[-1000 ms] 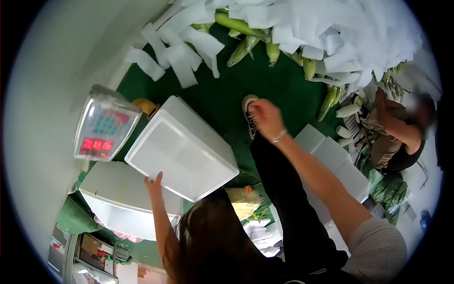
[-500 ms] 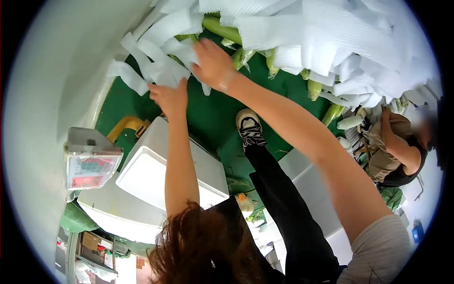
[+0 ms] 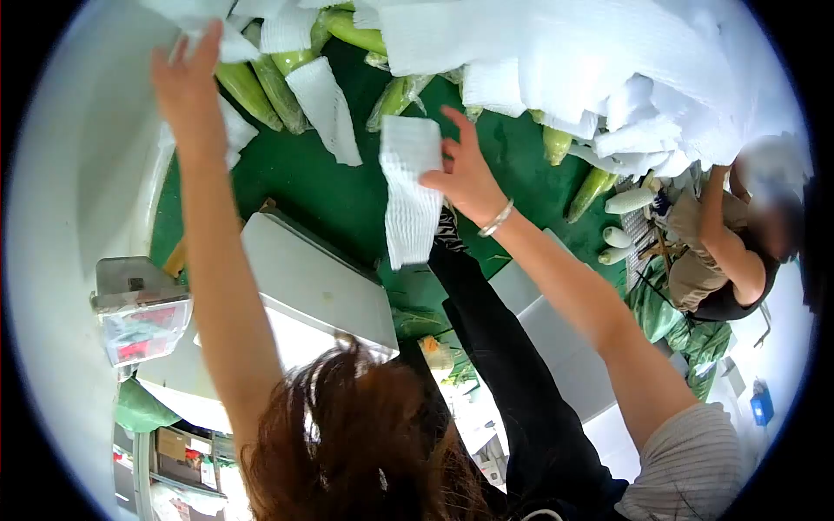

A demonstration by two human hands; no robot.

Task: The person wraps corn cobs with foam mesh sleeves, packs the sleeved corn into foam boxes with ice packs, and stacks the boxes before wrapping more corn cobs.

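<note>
My right hand (image 3: 467,174) pinches a white foam sleeve (image 3: 412,191) that hangs over the green floor, at the middle. At the upper left my left hand (image 3: 191,91) reaches up with fingers spread, against white foam sleeves (image 3: 228,42); whether it grips one is unclear. Just right of it lie long green vegetables (image 3: 278,91) in clear wrap, partly under foam. Another foam sleeve (image 3: 326,108) rests across them. More wrapped green vegetables (image 3: 398,100) lie between my two hands and the big foam pile (image 3: 573,61).
A white foam box (image 3: 317,278) stands below my left arm, beside a scale display (image 3: 143,321). More white boxes (image 3: 556,347) are right of my leg. Another person (image 3: 725,243) crouches at the right near green bags (image 3: 660,308). A wall (image 3: 87,174) runs along the left.
Both hands have parted from the foam at the upper left. My left hand moved further up and left; my right moved right and down with a foam sleeve, uncovering green vegetables.
</note>
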